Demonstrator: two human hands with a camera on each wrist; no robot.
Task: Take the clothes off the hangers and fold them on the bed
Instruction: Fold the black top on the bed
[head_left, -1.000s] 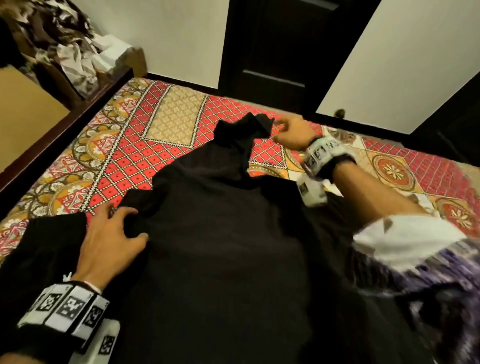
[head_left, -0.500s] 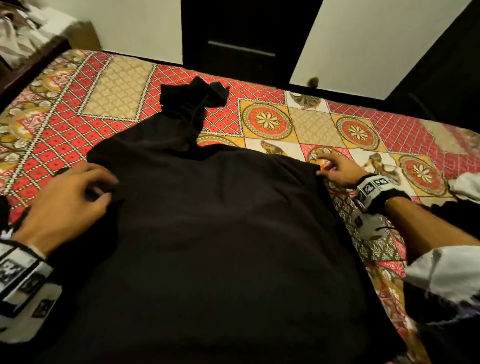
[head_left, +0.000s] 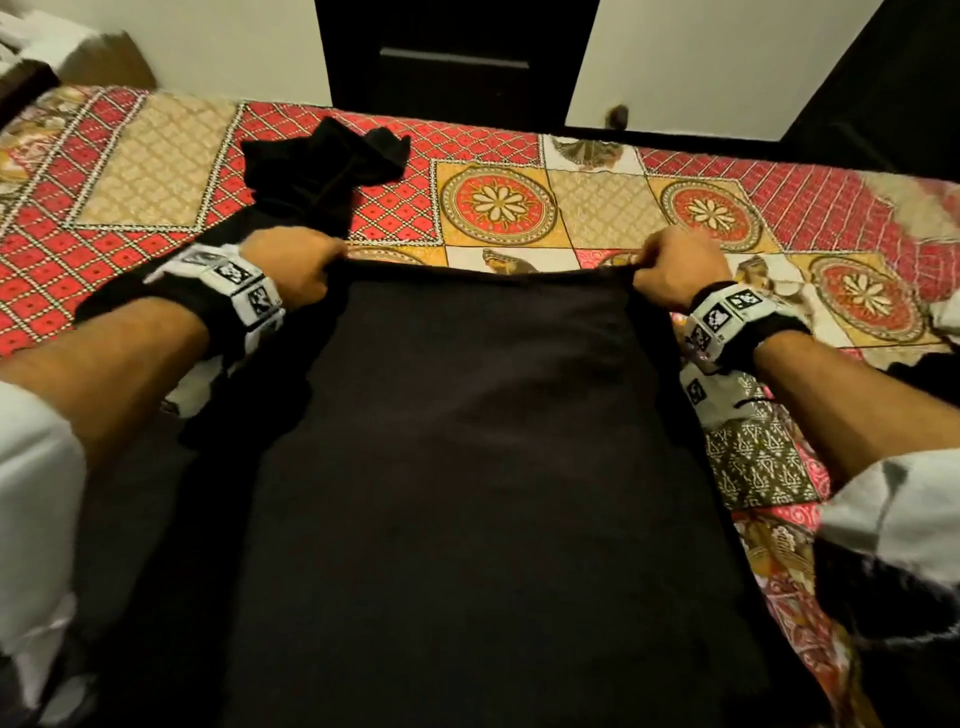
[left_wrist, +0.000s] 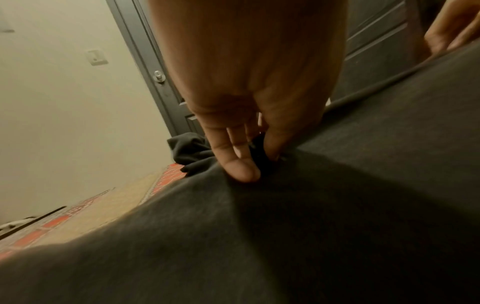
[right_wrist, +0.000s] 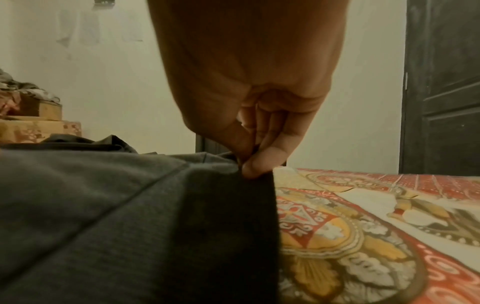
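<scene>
1. A black garment (head_left: 467, 467) lies spread on the bed (head_left: 597, 208), which is covered by a red, gold and cream patterned bedspread. The cloth is plain, matte and dark, with a visible seam running diagonally across it in the right wrist view.
2. Its long axis runs from the person's body out toward the dark door (head_left: 452, 62) at the far side; the far edge is a straight fold line stretched between the two hands.
3. A crumpled black sleeve (head_left: 322, 171) extends beyond the far left corner, pointing away toward the wall.
4. The left hand (head_left: 296, 260) pinches the far left corner of the fold; in the left wrist view, the thumb and fingers (left_wrist: 233, 156) close on a tuck of the cloth.
5. The right hand (head_left: 675, 265) pinches the far right corner, thumb pressed against curled fingers (right_wrist: 259, 164) with the fabric edge caught between them.
6. Both forearms lie along the garment's sides, each wearing a marker-printed wrist band.
</scene>
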